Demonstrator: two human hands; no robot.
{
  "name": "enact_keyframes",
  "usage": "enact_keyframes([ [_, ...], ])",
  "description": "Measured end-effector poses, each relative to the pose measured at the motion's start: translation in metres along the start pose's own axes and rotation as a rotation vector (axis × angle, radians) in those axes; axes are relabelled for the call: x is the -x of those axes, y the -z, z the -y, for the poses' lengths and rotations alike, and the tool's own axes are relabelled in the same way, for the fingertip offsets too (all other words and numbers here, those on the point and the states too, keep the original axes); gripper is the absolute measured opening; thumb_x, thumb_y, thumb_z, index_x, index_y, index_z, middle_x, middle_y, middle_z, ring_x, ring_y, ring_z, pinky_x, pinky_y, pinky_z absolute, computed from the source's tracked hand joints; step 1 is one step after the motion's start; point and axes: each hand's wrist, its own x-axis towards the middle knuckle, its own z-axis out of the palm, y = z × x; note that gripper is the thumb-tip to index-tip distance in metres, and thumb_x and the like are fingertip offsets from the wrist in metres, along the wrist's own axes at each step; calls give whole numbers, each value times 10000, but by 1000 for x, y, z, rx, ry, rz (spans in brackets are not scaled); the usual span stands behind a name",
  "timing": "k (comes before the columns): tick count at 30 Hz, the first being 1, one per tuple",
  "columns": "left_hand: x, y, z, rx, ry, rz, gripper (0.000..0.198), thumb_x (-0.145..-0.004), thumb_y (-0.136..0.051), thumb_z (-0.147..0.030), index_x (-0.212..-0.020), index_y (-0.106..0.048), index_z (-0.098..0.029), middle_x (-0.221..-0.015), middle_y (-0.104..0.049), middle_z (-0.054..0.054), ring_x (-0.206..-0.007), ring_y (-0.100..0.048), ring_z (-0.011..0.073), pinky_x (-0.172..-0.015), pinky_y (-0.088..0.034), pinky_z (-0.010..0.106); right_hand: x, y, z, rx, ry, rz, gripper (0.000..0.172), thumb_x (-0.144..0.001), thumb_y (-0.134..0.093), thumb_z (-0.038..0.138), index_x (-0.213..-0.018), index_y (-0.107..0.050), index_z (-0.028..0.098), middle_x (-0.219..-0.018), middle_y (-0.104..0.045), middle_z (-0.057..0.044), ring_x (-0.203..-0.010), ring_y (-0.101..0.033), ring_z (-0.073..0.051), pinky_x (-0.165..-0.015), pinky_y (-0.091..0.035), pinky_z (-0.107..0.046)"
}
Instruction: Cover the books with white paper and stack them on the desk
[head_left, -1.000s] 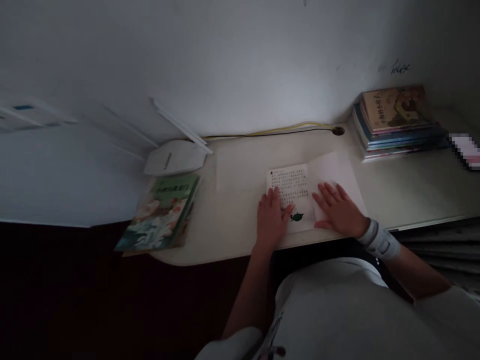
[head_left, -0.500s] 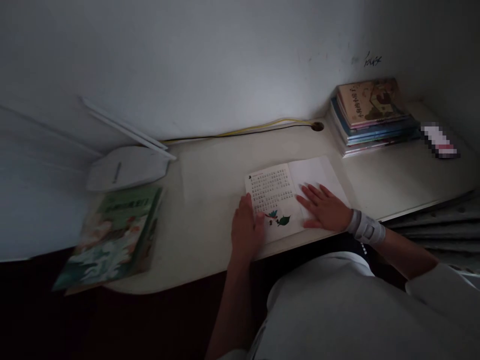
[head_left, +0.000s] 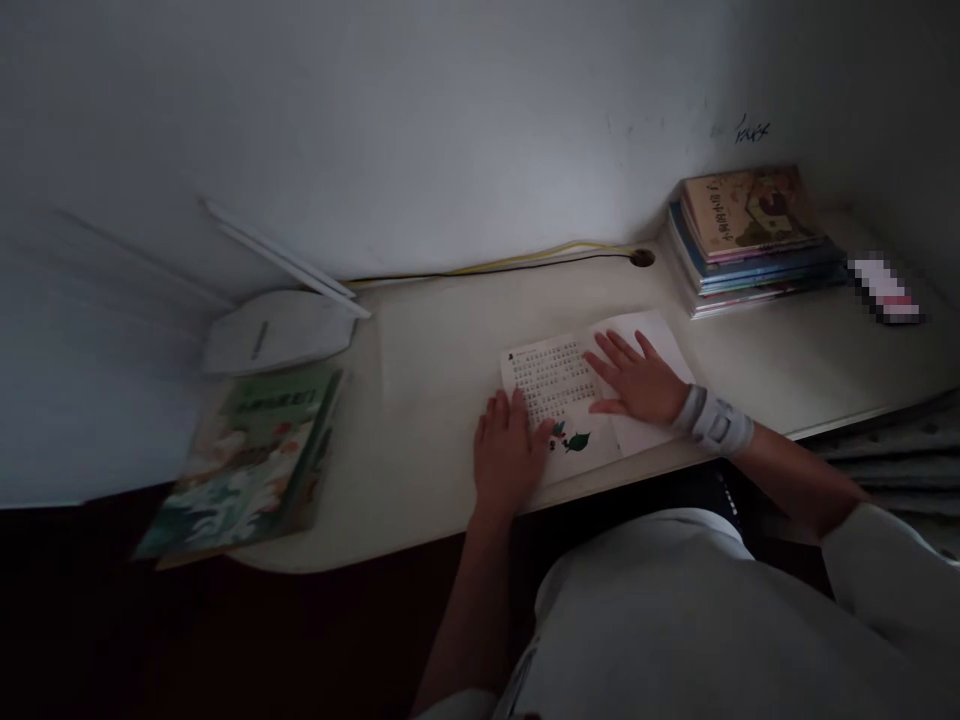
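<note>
An open booklet with printed text and a small green leaf picture lies on the pale desk near its front edge. My left hand rests flat on the booklet's lower left corner, fingers stretched out. My right hand lies flat across the middle of the booklet, over the fold and the right page, fingers spread. A grey band wraps my right wrist. Neither hand holds anything.
A green picture book overhangs the desk's left front corner. Behind it stands a white lamp base with a slanted arm. A stack of books sits at the back right. A yellow and black cable runs along the wall.
My right hand has slid up and left from the right page toward the fold. My left hand has shifted slightly on the lower left corner. The camera view swung a little.
</note>
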Motion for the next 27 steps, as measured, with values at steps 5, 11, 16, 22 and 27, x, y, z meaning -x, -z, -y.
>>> enact_keyframes([
  [5,1,1,1,10,0,8,660,-906,-343,-480,-1409,-359,-51,-1459,-364,250,-1384,-299,341,-1090,-282,540,-37,-9,-10,-32,-50,154,846,-862,-277,705,-1472,-265,118,-1540,-213,-189,-1414,-192,-349,-1095,-185,-597],
  [11,1,-3,3,15,24,2,706,-906,-313,-492,-1395,-349,17,-1449,-361,279,-1382,-299,348,-1108,-259,525,-30,-20,-2,-35,-169,138,796,-893,-255,660,-1487,-227,130,-1544,-216,-174,-1416,-184,-350,-1103,-167,-594],
  [16,1,-4,4,10,42,-4,732,-898,-306,-534,-1401,-346,-3,-1451,-366,268,-1383,-300,341,-1114,-251,519,-29,-20,1,-39,-179,147,776,-900,-260,645,-1487,-224,138,-1552,-197,-165,-1419,-169,-345,-1097,-159,-605],
  [22,2,-3,0,-20,30,20,729,-909,-276,-523,-1392,-342,20,-1451,-364,271,-1384,-299,332,-1113,-261,502,-25,-18,-12,-23,-310,133,701,-939,-246,563,-1487,-225,127,-1550,-189,-176,-1422,-161,-344,-1097,-142,-614],
  [27,2,-1,-3,-69,23,7,734,-903,-297,-540,-1387,-365,8,-1457,-358,266,-1388,-288,340,-1110,-257,504,-24,-14,-21,-42,-264,137,670,-954,-267,511,-1481,-238,97,-1538,-205,-208,-1416,-179,-356,-1093,-169,-599],
])
